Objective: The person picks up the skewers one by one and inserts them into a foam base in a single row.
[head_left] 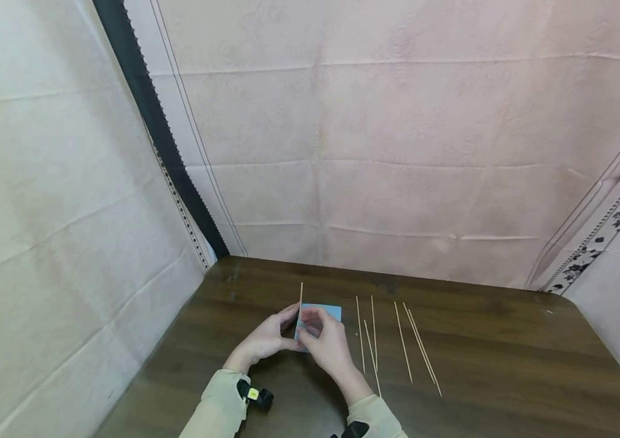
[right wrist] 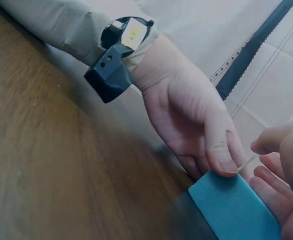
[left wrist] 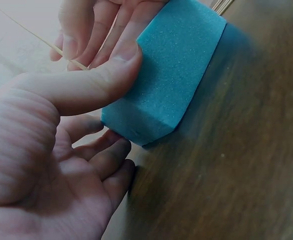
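Note:
My left hand [head_left: 266, 342] grips a light blue block [left wrist: 181, 65], which looks like foam, thumb on its face and fingers around its end. Over the block's near side reaches my right hand [head_left: 328, 344], fingers bent in. A thin wooden stick [head_left: 301, 295] stands up at the block's left edge in the head view. The left wrist view shows this stick [left wrist: 31, 32] running past the right thumb tip down to the left thumb, by the block's edge. The right thumb and fingers pinch near its lower end, partly hidden by the hands.
Several more thin wooden sticks [head_left: 401, 340] lie lengthwise on the dark wooden table [head_left: 507, 353], right of the hands. Pale cloth [head_left: 397, 152] hangs behind the table and along both sides. A small black device [right wrist: 111, 75] is strapped to the left wrist.

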`<state>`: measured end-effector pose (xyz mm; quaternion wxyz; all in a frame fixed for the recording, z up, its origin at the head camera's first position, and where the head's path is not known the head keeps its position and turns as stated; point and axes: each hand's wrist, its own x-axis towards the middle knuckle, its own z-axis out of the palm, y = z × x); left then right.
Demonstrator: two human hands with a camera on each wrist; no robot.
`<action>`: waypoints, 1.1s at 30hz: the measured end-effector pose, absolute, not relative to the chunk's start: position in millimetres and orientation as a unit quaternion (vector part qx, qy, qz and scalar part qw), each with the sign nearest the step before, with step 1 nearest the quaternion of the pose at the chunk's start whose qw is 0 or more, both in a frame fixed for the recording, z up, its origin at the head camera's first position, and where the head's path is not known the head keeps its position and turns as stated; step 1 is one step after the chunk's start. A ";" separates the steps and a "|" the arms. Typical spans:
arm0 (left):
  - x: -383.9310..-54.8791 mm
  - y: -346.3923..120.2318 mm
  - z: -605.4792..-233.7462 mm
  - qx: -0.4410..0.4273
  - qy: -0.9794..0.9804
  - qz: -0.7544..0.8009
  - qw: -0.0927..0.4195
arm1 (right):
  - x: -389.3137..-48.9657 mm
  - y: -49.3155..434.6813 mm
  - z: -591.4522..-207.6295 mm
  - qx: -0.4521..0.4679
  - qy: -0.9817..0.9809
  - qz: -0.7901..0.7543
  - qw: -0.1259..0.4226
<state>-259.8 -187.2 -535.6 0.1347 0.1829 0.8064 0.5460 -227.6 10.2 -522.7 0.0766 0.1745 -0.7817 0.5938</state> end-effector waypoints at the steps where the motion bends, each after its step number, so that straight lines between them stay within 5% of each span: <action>1: -259.7 -187.3 -536.0 0.185 0.805 0.548 0.135 | -227.1 11.0 -522.1 0.173 -0.779 0.597 0.075; 33: -262.8 -189.3 -541.1 0.182 0.812 0.539 0.132 | -227.2 84.2 -508.1 0.121 -0.793 0.589 0.096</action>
